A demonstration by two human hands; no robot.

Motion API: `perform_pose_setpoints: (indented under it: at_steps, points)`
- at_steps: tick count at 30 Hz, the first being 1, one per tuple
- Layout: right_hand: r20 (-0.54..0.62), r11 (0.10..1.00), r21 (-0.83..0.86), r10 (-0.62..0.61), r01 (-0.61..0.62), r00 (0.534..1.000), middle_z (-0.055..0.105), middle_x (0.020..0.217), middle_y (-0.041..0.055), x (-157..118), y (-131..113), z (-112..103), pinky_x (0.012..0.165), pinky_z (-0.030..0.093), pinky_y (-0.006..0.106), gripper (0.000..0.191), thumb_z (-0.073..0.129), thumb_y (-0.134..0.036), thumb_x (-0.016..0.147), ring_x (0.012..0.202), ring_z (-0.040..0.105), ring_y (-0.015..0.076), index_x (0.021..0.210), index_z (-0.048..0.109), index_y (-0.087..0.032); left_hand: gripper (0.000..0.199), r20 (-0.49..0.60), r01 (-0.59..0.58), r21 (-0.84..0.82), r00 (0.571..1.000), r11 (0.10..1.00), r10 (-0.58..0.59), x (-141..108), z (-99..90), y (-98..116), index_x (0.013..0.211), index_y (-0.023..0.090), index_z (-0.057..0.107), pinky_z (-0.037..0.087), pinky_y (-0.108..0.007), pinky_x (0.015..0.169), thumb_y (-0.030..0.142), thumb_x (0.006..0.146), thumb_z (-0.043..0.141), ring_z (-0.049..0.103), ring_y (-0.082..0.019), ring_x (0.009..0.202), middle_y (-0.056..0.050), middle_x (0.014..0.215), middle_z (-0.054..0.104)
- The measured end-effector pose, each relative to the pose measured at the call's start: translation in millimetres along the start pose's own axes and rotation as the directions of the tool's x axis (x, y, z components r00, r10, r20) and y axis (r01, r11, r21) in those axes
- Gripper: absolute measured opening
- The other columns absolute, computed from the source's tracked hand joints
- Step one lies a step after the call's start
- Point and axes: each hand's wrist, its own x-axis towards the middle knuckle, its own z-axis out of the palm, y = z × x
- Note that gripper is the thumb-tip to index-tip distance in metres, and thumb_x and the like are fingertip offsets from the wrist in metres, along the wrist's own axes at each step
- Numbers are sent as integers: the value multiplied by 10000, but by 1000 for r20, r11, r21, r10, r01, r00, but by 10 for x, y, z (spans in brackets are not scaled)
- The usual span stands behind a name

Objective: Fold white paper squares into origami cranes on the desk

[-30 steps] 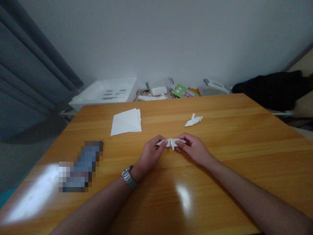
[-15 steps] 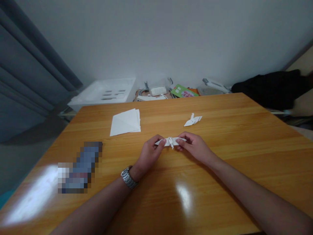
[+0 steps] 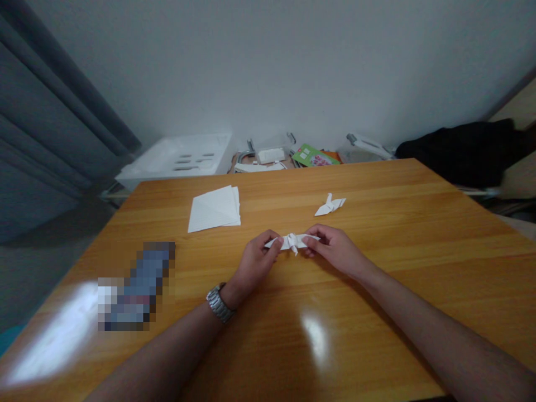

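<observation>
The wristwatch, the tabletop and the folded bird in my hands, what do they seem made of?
Wristwatch: probably metal, fairly shiny; its silvery links catch the light.
Tabletop: wood or wood-look laminate, glossy; it shows grain and bright reflections.
Folded bird: most likely thin white paper, matte, with visible folds.

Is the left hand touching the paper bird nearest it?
Touching: the head view shows the left hand gripping the paper bird, thumb on its wing.
</observation>
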Motion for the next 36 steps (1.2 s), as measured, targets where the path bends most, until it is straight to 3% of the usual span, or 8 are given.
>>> perform_pose_setpoints:
  at_steps: [36]
  points:
    - [22, 999, -32, -7, 8, 1000, 711, 761, 38, 17, -13, -86, 671, 525, 293, 358, 666, -527, 890, 675, 668, 164, 895, 645, -170, 327, 9, 20, -21, 1000, 1000, -20, 12, -4, -16, 804, 173, 590, 382, -216, 545, 446, 974, 532, 498, -111, 559, 34, 622, 543]
